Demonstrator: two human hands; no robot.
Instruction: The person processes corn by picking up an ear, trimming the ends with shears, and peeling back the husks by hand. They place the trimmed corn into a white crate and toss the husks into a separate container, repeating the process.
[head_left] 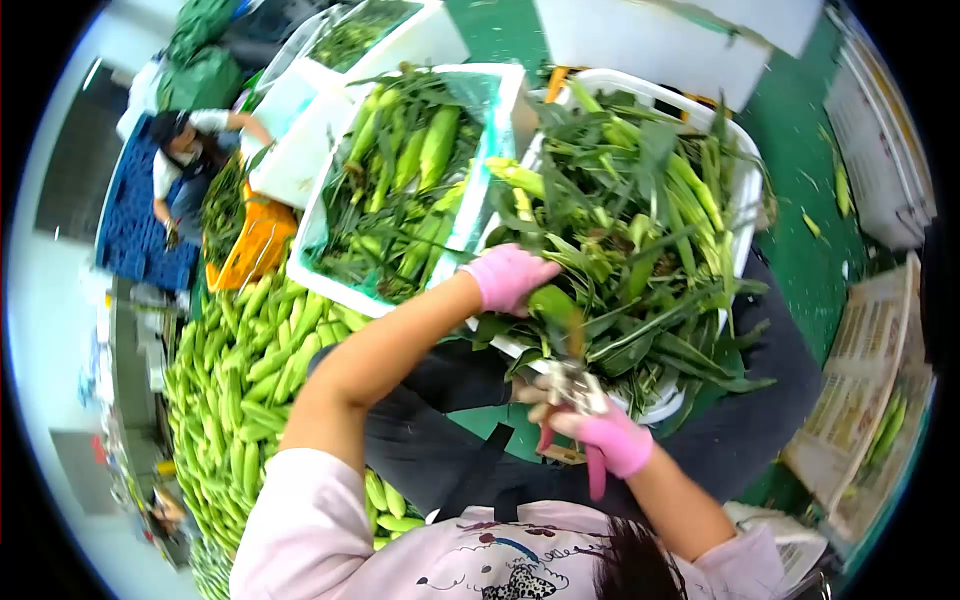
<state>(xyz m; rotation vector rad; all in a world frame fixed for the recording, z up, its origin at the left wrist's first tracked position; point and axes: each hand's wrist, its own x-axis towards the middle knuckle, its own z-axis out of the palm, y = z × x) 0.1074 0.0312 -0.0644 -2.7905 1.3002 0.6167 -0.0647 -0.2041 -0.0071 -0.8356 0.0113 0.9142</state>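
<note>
My left hand (512, 279), in a pink glove, is closed around a green ear of corn (552, 303) over the near edge of a white tub (748, 185). The ear's brownish tip points toward me and is blurred. Just below that tip, my right hand (608, 432), gloved in pink with pale fingers, grips pruning shears (575, 387) with red handles. Their metal blades are right at the ear's end. Long green corn leaves (640, 250) and husks heap up in the tub, which stands between my legs.
A white foam box (468, 215) of corn ears adjoins the tub. A large pile of ears (250, 390) covers the floor at left. Farther back, a person (185, 165) sits by an orange basket (255, 240). Crates (850, 400) line the right side; scraps litter the green floor (790, 170).
</note>
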